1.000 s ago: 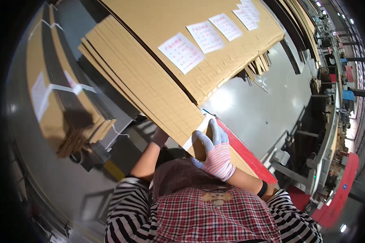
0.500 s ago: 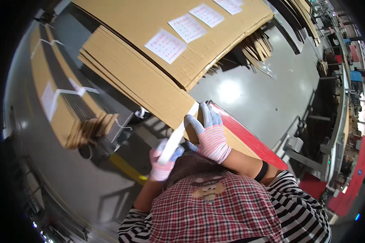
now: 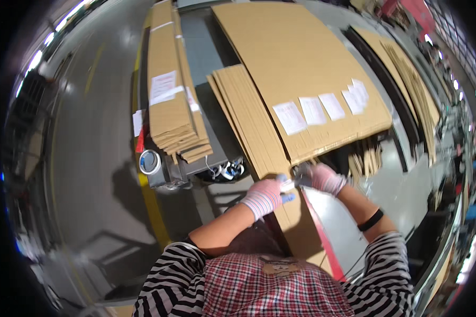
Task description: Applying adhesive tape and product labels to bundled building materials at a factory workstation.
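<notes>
Left hand [image 3: 265,197], gripping a white strip [image 3: 287,186], has moved over the cardboard stack [image 3: 250,124], long axis toward eleven o'clock; right hand [image 3: 327,179] grip unclear.

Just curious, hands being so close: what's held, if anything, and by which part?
The left hand seems to hold a white strip; blur hides which part, and whether the right hand holds anything.

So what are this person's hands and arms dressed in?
The left hand wears a pinkish striped glove with blue fingertips; the right hand wears a pinkish one too, though blurred. The sleeves are striped black and white, and a black band circles the right forearm.
</notes>
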`<state>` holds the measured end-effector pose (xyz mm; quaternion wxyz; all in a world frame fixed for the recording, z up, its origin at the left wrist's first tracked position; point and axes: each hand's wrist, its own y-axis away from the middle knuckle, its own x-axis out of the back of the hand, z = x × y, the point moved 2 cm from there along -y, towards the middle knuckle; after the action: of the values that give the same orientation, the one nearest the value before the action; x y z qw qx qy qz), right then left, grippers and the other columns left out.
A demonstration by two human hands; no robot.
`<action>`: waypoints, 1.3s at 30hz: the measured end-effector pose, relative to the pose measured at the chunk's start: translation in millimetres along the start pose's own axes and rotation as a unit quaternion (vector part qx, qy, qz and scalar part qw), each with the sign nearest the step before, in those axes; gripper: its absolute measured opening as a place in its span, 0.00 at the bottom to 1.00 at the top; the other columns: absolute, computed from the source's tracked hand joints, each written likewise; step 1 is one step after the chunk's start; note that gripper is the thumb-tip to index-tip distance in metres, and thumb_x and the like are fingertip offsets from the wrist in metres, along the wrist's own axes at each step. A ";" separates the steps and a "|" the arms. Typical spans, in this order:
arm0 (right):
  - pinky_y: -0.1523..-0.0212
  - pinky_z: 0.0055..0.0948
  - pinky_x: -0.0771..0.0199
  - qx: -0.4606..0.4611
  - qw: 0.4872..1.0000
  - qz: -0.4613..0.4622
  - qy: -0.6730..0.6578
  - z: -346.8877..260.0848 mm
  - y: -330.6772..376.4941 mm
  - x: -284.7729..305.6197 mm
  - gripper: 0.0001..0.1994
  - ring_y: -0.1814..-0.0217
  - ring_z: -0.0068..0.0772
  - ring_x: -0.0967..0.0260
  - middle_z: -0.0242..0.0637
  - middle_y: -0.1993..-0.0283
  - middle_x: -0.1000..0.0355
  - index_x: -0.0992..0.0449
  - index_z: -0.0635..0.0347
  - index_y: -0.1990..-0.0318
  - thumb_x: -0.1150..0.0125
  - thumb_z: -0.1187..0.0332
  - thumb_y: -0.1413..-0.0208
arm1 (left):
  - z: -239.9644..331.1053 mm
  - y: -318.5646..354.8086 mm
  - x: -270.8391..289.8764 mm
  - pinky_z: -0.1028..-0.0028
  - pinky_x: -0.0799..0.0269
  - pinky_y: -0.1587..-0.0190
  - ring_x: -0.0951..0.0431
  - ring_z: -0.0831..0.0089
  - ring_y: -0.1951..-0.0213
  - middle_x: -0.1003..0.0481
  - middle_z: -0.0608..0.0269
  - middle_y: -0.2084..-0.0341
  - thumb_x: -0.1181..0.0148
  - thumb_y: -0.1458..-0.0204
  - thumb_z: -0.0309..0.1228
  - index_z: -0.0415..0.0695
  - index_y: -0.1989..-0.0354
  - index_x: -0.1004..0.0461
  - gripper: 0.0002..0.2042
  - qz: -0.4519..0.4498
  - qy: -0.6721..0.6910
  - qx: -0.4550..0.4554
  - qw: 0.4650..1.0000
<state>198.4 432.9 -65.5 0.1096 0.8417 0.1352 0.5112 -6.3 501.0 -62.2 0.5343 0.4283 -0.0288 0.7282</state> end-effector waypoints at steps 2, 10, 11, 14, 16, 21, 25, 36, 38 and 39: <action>0.60 0.34 0.25 0.034 0.989 0.058 -0.129 8.1 2.1 -21.6 0.14 0.63 0.46 0.24 0.46 0.64 0.23 0.22 0.56 0.58 0.32 0.61 0.49 | -9.6 -0.4 -7.7 0.56 0.26 0.57 0.21 0.49 0.62 0.22 0.47 0.65 0.43 0.46 0.54 0.44 0.47 0.34 0.28 0.026 0.019 -0.042 0.999; 0.59 0.47 0.26 -0.249 0.953 -0.073 0.157 59.7 4.5 -36.5 0.15 0.57 0.57 0.28 0.49 0.60 0.24 0.23 0.55 0.63 0.44 0.53 0.45 | -13.0 0.8 -0.3 0.58 0.26 0.61 0.21 0.52 0.63 0.22 0.50 0.68 0.44 0.45 0.52 0.42 0.54 0.31 0.24 0.071 0.034 -0.090 0.993; 0.63 0.40 0.26 -0.201 0.961 0.019 0.189 89.7 16.2 -53.5 0.12 0.62 0.48 0.24 0.44 0.61 0.23 0.23 0.54 0.59 0.42 0.58 0.43 | -20.4 2.5 -4.3 0.60 0.26 0.62 0.20 0.56 0.64 0.22 0.52 0.68 0.41 0.47 0.51 0.42 0.55 0.30 0.24 0.098 0.156 -0.118 0.976; 0.66 0.22 0.30 -0.228 0.921 0.182 -0.256 30.7 8.8 -59.8 0.11 0.66 0.19 0.32 0.28 0.64 0.26 0.25 0.56 0.51 0.45 0.77 0.40 | -89.3 20.2 -47.2 0.63 0.27 0.62 0.20 0.63 0.65 0.22 0.54 0.68 0.36 0.50 0.52 0.40 0.61 0.29 0.25 0.213 0.472 -0.025 0.855; 0.59 0.22 0.29 -0.131 0.892 0.285 -0.327 7.6 14.4 -80.8 0.08 0.61 0.22 0.31 0.31 0.63 0.26 0.25 0.60 0.54 0.45 0.76 0.40 | -101.7 11.7 -91.9 0.61 0.27 0.61 0.21 0.58 0.65 0.23 0.51 0.68 0.39 0.49 0.56 0.38 0.64 0.30 0.27 0.277 0.468 0.034 0.838; 0.55 0.25 0.25 -0.211 0.920 0.211 -0.253 -43.9 101.3 -85.4 0.06 0.57 0.30 0.29 0.38 0.62 0.27 0.24 0.65 0.60 0.47 0.75 0.40 | -33.1 77.9 -170.4 0.65 0.33 0.43 0.28 0.55 0.44 0.27 0.44 0.49 0.45 0.43 0.55 0.38 0.43 0.33 0.32 0.067 0.466 -0.006 0.882; 0.68 0.33 0.27 -0.284 0.935 0.111 -0.179 -22.7 179.3 -108.0 0.08 0.70 0.31 0.27 0.40 0.72 0.26 0.24 0.60 0.59 0.50 0.71 0.39 | -19.3 103.2 -207.2 0.62 0.38 0.37 0.36 0.49 0.37 0.40 0.36 0.37 0.43 0.46 0.58 0.30 0.41 0.39 0.39 0.086 0.445 0.068 0.889; 0.63 0.25 0.29 -0.269 0.912 0.071 -0.301 12.2 66.4 -125.8 0.16 0.68 0.26 0.34 0.29 0.69 0.27 0.24 0.51 0.51 0.46 0.80 0.45 | -22.0 29.7 -160.8 0.62 0.34 0.41 0.30 0.58 0.43 0.34 0.49 0.41 0.33 0.56 0.58 0.41 0.33 0.47 0.48 0.145 0.654 0.235 0.704; 0.64 0.26 0.28 -0.281 0.755 0.194 -0.559 116.7 109.1 -183.6 0.14 0.69 0.28 0.32 0.31 0.69 0.26 0.24 0.53 0.53 0.48 0.80 0.45 | -10.7 17.1 -162.6 0.56 0.38 0.39 0.33 0.59 0.41 0.37 0.53 0.37 0.32 0.56 0.57 0.43 0.35 0.40 0.44 0.061 0.700 0.240 0.670; 0.65 0.28 0.28 -0.246 0.518 0.307 -0.760 160.8 102.1 -196.1 0.13 0.70 0.31 0.30 0.34 0.68 0.26 0.23 0.55 0.56 0.49 0.80 0.45 | 7.5 10.4 -158.7 0.56 0.38 0.39 0.33 0.59 0.41 0.37 0.53 0.37 0.32 0.56 0.57 0.43 0.35 0.40 0.44 0.025 0.693 0.226 0.684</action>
<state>266.9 262.9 -268.3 0.2094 0.8390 -0.3971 -0.3075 -0.3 373.3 -157.0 0.2709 -0.0916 0.5044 0.8147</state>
